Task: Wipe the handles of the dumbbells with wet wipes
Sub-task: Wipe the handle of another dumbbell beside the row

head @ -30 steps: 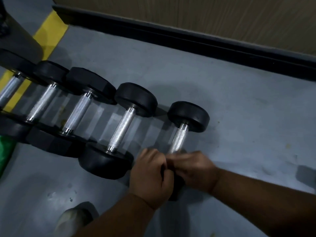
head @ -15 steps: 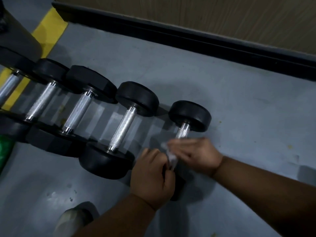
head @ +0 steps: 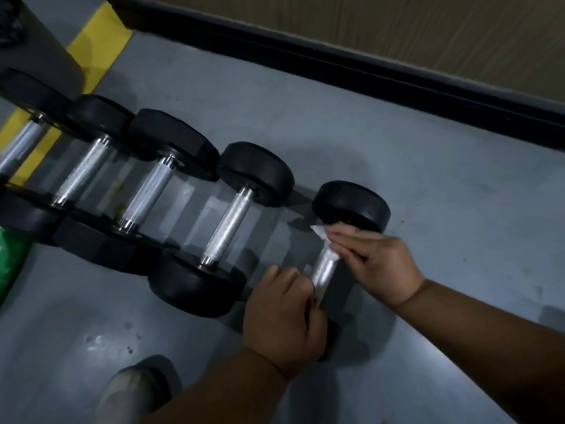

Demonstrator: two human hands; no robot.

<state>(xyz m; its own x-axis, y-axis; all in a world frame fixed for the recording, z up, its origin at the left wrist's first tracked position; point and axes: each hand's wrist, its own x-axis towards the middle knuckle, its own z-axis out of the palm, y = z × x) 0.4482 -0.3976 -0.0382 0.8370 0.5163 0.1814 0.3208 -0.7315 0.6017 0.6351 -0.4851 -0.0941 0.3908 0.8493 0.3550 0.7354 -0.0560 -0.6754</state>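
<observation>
Head view, looking down at grey floor (head: 428, 185) w/ row of five dumbbells lying side by side, running from upper left toward centre-right. Rightmost dumbbell (head: 351, 205) is the one being worked on; it sits just beside the next dumbbell (head: 227, 223) but apart from it, slightly set forward of the rest. Its far black head shows in full; near head mostly hidden under the left hand (head: 282, 319), only a dark edge seen at the hand's right side. Left hand is fingers-curled, clamped over that near head and the bottom end of the handle (head: 324, 269), steadying it. Right hand (head: 379, 264) is at the top end of the handle, right up against the far head, fingers bent round a white wet wipe (head: 321, 234) and pressing it onto the metal; wipe's pale corner sticks out to the left of the fingertips, and a bit more shows under them along the shaft. Bare knurled chrome visible between the two hands. Both forearms come in from bottom right. Other four dumbbells: chrome handles exposed, black heads touching or overlapping neighbours, none touched by either hand. Leftmost ones lie partly over a yellow floor stripe (head: 97, 41). Black skirting (head: 336, 61) runs diagonally along a wood-look wall (head: 397, 22) at top. Green object (head: 10, 258) at left edge, can't tell what. Shoe tip (head: 134, 390) at bottom, near left forearm.
</observation>
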